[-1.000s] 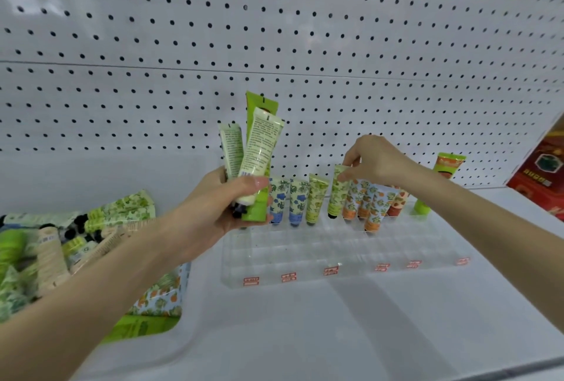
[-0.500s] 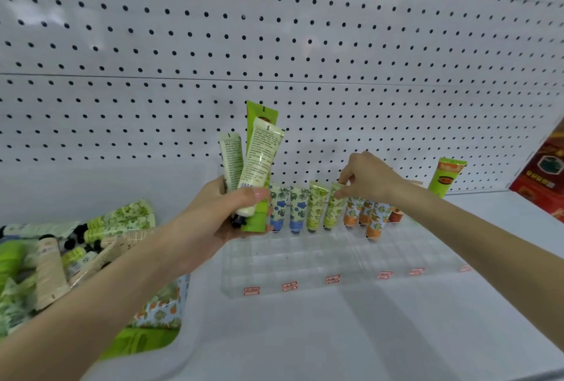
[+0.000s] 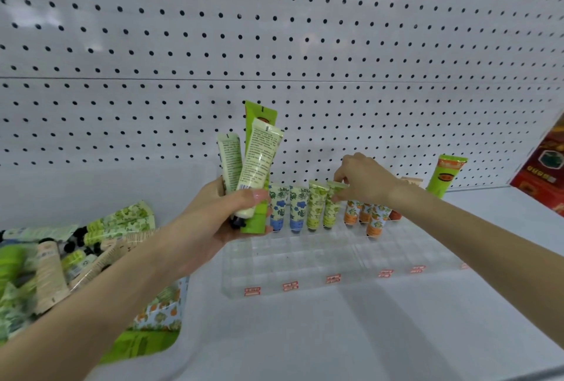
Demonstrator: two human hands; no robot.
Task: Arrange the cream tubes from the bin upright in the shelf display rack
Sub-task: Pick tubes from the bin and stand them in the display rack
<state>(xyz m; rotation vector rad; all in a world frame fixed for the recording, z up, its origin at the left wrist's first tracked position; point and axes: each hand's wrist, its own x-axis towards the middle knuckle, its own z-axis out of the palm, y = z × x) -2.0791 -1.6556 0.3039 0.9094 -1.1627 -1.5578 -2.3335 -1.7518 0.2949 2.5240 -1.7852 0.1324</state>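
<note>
Your right hand (image 3: 366,182) pinches top edge of green tube (image 3: 331,212), upright in rack (image 3: 311,280) back row. Your left hand (image 3: 213,221) grips three tubes (image 3: 259,160). Open slots (image 3: 305,254) below fingertips (image 3: 337,197), toward you.

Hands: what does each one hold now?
Left hand: grips a bunch of pale and green plastic tubes.
Right hand: pinches a small green leaf-patterned plastic tube.

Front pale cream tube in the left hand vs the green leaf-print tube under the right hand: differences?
Look: the front pale cream tube shows printed text; the green leaf-print tube is patterned. Pose: the pale one is gripped in the air by the left hand; the green one stands at the back of the clear plastic rack, its top pinched by the right hand. Shared: crimped end up.
</note>
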